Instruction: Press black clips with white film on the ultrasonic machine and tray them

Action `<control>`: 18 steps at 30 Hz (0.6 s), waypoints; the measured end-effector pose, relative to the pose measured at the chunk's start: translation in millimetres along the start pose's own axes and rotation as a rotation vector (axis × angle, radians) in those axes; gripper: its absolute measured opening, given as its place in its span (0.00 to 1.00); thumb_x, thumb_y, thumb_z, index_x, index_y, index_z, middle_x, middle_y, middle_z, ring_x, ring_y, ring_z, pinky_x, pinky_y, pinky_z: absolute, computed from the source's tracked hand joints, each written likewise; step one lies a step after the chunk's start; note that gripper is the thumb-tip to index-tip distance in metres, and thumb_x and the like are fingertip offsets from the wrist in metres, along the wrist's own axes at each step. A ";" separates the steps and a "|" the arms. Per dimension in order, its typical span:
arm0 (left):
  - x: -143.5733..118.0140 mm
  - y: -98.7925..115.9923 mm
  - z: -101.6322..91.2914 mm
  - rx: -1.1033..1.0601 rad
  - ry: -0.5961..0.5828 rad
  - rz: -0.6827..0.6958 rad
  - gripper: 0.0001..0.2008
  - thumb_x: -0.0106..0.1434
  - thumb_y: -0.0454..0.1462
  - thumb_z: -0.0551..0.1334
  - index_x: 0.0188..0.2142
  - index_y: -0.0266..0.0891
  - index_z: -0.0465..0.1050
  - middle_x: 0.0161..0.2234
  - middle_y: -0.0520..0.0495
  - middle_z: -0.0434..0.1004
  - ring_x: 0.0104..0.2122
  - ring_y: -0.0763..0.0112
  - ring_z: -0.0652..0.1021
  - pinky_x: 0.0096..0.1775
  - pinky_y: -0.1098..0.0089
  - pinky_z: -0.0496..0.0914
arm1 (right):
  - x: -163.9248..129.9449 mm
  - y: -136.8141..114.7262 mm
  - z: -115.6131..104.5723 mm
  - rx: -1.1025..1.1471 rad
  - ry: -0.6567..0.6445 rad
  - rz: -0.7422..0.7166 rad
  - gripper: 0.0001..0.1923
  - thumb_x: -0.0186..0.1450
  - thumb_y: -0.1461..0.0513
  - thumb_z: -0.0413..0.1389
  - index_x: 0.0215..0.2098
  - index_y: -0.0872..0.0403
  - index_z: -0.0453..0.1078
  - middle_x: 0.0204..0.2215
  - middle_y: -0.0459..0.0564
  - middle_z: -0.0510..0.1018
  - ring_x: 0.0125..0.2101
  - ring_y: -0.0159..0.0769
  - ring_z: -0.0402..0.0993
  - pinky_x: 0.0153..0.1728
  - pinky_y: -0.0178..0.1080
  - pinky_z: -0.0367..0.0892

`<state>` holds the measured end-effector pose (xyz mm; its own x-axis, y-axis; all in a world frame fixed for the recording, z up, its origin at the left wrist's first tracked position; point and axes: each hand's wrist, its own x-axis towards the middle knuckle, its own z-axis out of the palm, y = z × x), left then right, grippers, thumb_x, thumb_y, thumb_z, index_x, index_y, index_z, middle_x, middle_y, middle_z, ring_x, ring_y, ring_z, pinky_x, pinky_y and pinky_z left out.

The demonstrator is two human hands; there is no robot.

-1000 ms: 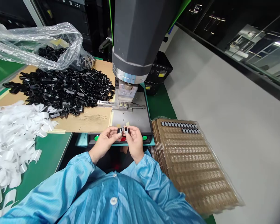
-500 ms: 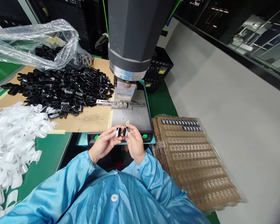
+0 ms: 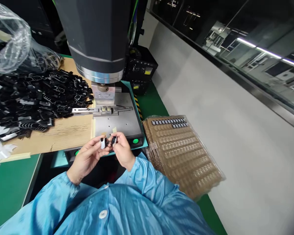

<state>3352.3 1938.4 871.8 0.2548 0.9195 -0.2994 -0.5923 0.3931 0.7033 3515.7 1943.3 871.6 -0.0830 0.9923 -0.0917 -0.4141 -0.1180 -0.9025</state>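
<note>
One small white-and-black piece [image 3: 103,143] is pinched by the fingers of my left hand [image 3: 86,157]; my right hand [image 3: 123,152] grips a dark piece [image 3: 114,140] just beside it. At three o'clock, the top tray [image 3: 186,156] carries grey-black pieces [image 3: 169,121] in its two farthest rows. At ten o'clock, behind the black heap [image 3: 39,101], a transparent bag [image 3: 21,40] contains dark parts.

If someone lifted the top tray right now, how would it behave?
The top tray would probably flex, as its see-through plastic looks thin. It seems light for its size, holding only small parts. Tilted sharply, it might spill them.
</note>
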 end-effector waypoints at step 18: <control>0.1 -12.3 -1.6 0.203 0.097 0.190 0.16 0.58 0.43 0.79 0.44 0.46 0.82 0.42 0.51 0.83 0.39 0.71 0.83 0.42 0.73 0.83 | -6.6 -12.9 3.0 -0.842 -0.105 -0.188 0.24 0.60 0.61 0.67 0.51 0.45 0.64 0.44 0.47 0.74 0.42 0.41 0.76 0.47 0.43 0.74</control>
<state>3358.5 1933.6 862.1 0.0735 0.9763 -0.2035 -0.4545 0.2144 0.8646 3518.9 1938.1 885.1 -0.1814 0.9791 0.0921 0.3758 0.1556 -0.9136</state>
